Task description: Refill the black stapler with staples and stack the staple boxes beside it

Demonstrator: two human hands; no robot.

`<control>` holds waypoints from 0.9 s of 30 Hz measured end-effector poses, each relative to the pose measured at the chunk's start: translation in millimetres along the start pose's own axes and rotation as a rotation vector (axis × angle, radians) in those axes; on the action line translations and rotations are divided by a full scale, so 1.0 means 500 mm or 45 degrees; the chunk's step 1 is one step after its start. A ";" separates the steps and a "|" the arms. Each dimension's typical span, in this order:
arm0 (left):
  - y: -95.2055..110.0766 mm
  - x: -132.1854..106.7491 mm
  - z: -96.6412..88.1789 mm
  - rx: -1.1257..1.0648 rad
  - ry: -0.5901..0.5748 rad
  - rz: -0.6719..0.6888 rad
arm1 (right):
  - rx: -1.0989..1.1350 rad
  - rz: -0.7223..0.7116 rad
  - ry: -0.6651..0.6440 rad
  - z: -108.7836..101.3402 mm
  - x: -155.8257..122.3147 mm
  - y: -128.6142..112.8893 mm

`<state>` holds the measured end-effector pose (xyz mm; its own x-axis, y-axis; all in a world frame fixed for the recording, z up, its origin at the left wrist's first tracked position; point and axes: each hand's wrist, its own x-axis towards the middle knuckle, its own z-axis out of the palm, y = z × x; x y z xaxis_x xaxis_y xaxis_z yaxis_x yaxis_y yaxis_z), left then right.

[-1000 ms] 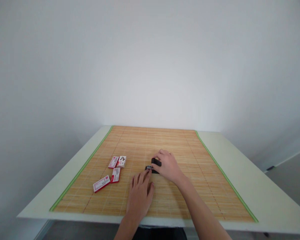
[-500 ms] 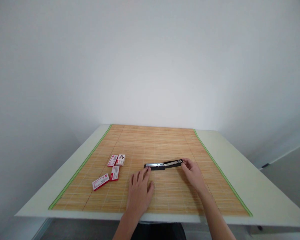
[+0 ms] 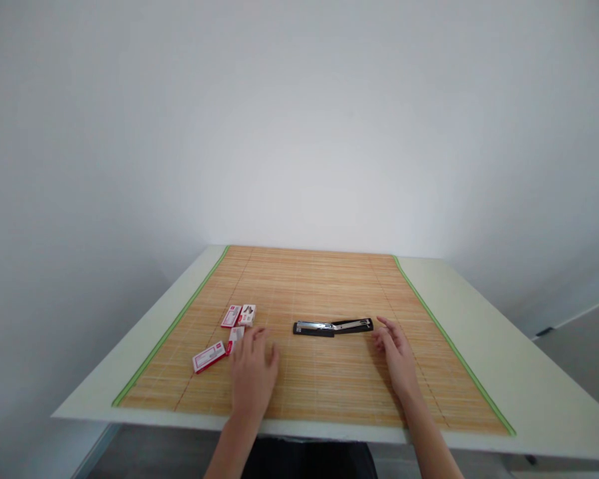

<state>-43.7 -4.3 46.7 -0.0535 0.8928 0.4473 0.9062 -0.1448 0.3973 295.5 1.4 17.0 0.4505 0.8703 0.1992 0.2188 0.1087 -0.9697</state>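
On wht tbl (image 3: 504, 372) | slat mat (image 3: 319, 382), stapler (image 3: 322, 326) atop | wht wall (image 3: 299, 133) behind

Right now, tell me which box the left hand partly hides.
The box just right of the lowest box: the left hand covers part of it, but none of the other three.

Wht table (image 3: 484, 339), mat (image 3: 324, 283) w/ stapler (image 3: 314, 330), 4 boxes (image 3: 209, 357)

Stapler (image 3: 333, 327): matt black plastic-looking body, shiny silvery metal inner parts. Boxes (image 3: 209, 357): smooth printed card. Mat (image 3: 324, 279): ribbed bamboo-like slats, green cloth-like edging (image 3: 170, 326). Table (image 3: 504, 366): smooth, white. Wall (image 3: 299, 133): smooth, matt.
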 end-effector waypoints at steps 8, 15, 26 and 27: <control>-0.096 0.027 -0.052 0.461 -0.019 -0.265 | -0.165 0.062 -0.017 -0.013 -0.034 -0.016; 0.013 -0.020 -0.008 -0.177 -0.455 0.250 | -0.376 0.175 -0.378 0.041 -0.136 -0.057; 0.102 0.014 0.023 -0.485 -0.625 0.445 | 0.279 0.712 -0.833 0.106 -0.163 -0.135; 0.099 0.014 0.024 -0.492 -0.628 0.450 | 0.274 0.723 -0.853 0.100 -0.160 -0.139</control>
<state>5.7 0.0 60.2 0.4943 0.8401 0.2235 0.6159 -0.5199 0.5919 201.0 -52.0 61.5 -0.1718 0.9105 -0.3762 -0.0793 -0.3934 -0.9159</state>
